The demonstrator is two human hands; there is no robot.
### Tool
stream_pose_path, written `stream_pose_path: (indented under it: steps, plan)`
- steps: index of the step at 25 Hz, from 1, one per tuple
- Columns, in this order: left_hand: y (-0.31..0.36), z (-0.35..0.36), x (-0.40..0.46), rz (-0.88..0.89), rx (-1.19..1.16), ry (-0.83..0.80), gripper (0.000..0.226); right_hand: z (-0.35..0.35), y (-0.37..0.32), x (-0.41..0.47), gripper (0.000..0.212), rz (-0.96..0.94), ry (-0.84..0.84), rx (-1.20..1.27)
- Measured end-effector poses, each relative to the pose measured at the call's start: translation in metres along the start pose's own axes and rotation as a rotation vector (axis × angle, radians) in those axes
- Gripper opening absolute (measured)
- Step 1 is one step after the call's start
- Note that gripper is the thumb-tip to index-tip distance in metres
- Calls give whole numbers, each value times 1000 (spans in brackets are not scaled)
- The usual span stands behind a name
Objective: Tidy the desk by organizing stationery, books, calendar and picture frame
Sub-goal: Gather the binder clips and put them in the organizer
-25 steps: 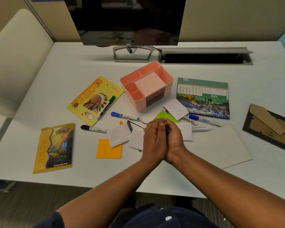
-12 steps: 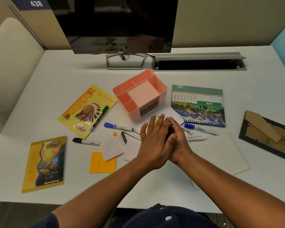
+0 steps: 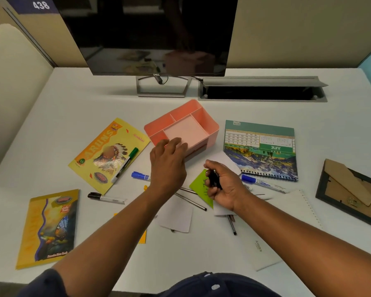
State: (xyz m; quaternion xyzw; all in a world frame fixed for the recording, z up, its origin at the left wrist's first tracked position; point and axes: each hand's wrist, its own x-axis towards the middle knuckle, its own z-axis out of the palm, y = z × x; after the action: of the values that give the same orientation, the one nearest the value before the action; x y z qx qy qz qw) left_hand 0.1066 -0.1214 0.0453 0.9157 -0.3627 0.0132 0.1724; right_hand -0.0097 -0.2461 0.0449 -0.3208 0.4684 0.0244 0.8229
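Left hand point(image 3: 169, 166): parted from the right since the earlier frame, fingers relaxed, now over the near corner of the pink organizer point(image 3: 183, 130). Right hand point(image 3: 222, 187): clenched around small black objects point(image 3: 213, 179). Calendar point(image 3: 260, 148) at two o'clock; picture frame point(image 3: 351, 189) at three.

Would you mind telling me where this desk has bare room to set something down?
Bare: the strip between the monitor stand and pink organizer, and between the calendar and picture frame. Crowded: pens and notes around both hands.
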Motion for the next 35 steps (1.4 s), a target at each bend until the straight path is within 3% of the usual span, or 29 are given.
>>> stream_pose_path:
  steps: [6,14,23,35]
  plan:
    - [-15,12,4,60,-51,28,53,20,-16,23,9,46,129,-161]
    - [-27,16,13,73,-133,69,46,41,-19,46,16,161,118,-98]
    - [-25,14,14,63,-161,64,44,49,-14,58,7,96,206,-115]
    - [-24,12,13,63,-177,59,46,53,-19,54,11,-9,314,-231]
